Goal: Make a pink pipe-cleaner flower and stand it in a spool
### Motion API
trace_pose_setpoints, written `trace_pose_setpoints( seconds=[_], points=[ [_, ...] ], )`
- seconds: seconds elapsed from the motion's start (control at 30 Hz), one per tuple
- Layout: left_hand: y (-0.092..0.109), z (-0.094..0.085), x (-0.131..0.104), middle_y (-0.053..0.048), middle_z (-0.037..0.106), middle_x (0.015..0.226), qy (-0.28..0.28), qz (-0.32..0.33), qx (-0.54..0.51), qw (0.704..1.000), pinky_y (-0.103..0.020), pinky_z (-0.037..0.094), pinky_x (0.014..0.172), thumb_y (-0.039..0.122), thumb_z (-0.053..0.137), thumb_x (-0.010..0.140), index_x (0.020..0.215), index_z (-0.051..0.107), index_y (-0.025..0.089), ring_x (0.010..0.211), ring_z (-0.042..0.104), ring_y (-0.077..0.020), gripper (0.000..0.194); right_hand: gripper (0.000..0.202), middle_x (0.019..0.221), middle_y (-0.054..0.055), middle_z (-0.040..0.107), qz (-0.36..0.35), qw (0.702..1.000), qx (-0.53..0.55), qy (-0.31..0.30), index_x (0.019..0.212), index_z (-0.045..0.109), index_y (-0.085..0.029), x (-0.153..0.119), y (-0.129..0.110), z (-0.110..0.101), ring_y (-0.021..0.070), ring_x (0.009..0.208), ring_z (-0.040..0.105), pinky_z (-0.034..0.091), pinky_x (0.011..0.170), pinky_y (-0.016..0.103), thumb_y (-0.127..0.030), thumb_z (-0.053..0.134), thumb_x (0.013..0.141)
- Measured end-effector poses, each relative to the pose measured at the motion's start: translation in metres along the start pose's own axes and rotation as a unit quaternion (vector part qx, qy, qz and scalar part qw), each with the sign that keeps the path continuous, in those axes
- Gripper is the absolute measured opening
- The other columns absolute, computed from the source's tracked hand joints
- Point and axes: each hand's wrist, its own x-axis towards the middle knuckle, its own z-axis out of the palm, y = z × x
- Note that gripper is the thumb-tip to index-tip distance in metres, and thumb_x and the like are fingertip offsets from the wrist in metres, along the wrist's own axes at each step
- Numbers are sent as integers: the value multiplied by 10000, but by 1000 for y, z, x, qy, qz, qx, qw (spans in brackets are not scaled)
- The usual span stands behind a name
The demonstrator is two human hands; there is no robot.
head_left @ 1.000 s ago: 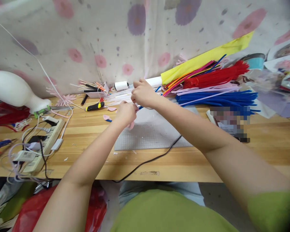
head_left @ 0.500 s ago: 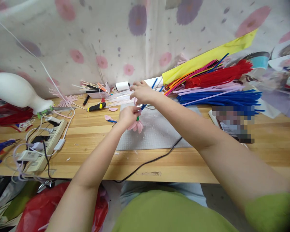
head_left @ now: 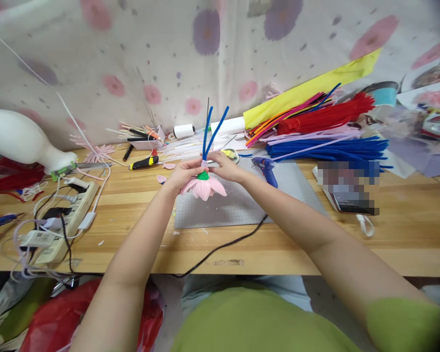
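Note:
A pink pipe-cleaner flower (head_left: 205,188) with a green base hangs head down over the grey cutting mat (head_left: 220,215). Two blue pipe cleaners (head_left: 215,132) and a thin dark wire rise from it, wrapped in pale lilac near the base. My left hand (head_left: 185,174) is closed around the flower's base from the left. On the other side, my right hand (head_left: 225,167) has its fingertips closed at the lilac wrap. A blue glue gun (head_left: 266,171) lies on the mat to the right of my right hand.
Blue pipe cleaners (head_left: 326,146) and red pipe cleaners (head_left: 326,116) lie in bundles at the back right. A phone (head_left: 346,190) rests right of the mat. Left are a utility knife (head_left: 144,162), a power strip (head_left: 71,222) and a white foam head (head_left: 20,139). A black cable (head_left: 223,247) crosses the front edge.
My right hand has come down from the upper stems to the lilac wrap. The flower has turned, with its stems now nearly upright and its petals in fuller view. The glue gun has come into view.

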Motion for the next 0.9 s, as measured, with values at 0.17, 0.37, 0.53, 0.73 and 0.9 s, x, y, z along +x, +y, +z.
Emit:
trace_pose_setpoints(
  seconds=[0.17,0.37,0.53,0.73,0.9],
  points=[
    [-4,-11,3,-42,687,714,71,7,8,997,-287,487,716,230,775,509,1006,645,130,671,632,-132,523,233,814,38,651,7,999,-17,-45,785,655,-160,6,-7,-13,150,836,544,376,758,265,-288,467,835],
    [-17,-12,10,-43,678,666,151,16,160,975,-281,476,679,230,717,549,871,693,130,663,630,-160,339,225,933,28,673,16,981,-187,-45,865,677,-214,-6,-22,-31,162,851,559,332,658,257,-299,470,838],
    [-7,5,8,-51,700,753,168,21,451,876,-299,439,683,253,644,617,786,721,220,770,630,-220,188,271,891,73,672,-66,953,-289,-65,850,687,-184,3,-38,-39,197,824,527,299,658,316,-263,428,845],
    [11,29,1,-96,696,765,90,53,716,690,-321,404,683,225,515,725,777,720,232,783,624,-247,211,226,783,92,660,-149,919,-351,-101,748,692,-168,31,-51,-46,234,927,439,252,784,391,-178,471,797],
    [10,28,0,-95,681,721,7,163,771,615,-347,369,786,231,457,789,823,710,209,763,617,-220,257,215,806,101,669,-131,897,-390,-163,789,695,-129,49,-50,-45,237,953,446,240,832,410,-163,484,768]
  ],
)
